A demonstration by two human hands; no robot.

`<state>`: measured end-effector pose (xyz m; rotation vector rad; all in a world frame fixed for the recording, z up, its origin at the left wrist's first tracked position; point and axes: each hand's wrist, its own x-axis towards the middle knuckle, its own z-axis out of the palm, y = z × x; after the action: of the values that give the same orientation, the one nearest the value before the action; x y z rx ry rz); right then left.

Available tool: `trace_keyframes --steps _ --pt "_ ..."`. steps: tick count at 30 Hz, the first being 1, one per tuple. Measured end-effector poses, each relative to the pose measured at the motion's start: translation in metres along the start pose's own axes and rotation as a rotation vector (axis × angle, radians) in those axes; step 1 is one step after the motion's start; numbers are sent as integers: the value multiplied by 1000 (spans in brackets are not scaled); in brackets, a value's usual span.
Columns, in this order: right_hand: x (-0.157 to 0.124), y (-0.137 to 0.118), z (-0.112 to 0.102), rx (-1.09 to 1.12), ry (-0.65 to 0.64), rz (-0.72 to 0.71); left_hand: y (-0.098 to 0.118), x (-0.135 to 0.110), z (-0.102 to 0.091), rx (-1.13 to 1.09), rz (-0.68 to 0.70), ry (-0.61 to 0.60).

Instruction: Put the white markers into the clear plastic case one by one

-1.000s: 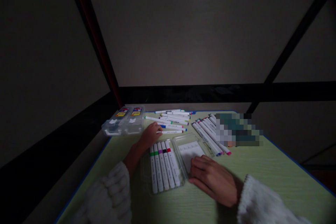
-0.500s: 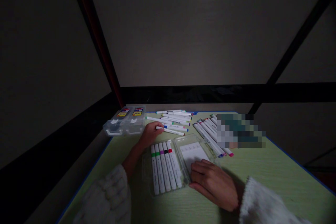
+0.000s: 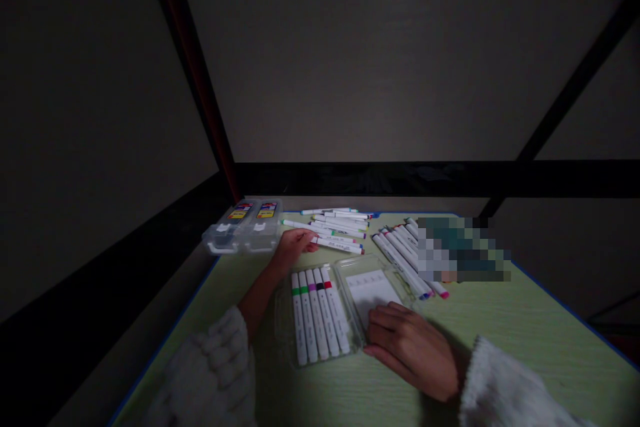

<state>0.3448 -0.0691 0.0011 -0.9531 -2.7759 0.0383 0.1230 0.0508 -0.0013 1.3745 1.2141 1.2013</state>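
Note:
My left hand [image 3: 295,247] reaches to the pile and pinches the left end of a white marker [image 3: 339,246] between thumb and fingers. That marker lies low against other white markers [image 3: 340,221]. Nearer to me is an open clear plastic case [image 3: 344,347], its left half holding a row of several white markers [image 3: 320,320] with green, purple, black and red bands. A white paper card [image 3: 373,285] lies in the right half. My right hand [image 3: 413,350] bends its fingers over the near edge of this half, thumb at the rim.
Two closed clear cases with handles and colourful labels [image 3: 267,211] stand at the back left. More white markers [image 3: 400,257] lie in a bundle at the right, beside a pixelated patch. The pale green table [image 3: 500,347] has a blue edge, with a wall behind.
My left hand has shifted its hold slightly at the marker's end, and the marker lies closer to the pile. My right hand stays on the case. The view has swung slightly left.

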Motion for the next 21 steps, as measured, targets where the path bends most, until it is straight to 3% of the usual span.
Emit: trace_keyframes --steps 10,21 --pt "-1 6 2 -36 291 12 -3 3 2 28 6 -134" --pt "-3 12 6 0 322 159 -4 3 5 -4 -51 -258"
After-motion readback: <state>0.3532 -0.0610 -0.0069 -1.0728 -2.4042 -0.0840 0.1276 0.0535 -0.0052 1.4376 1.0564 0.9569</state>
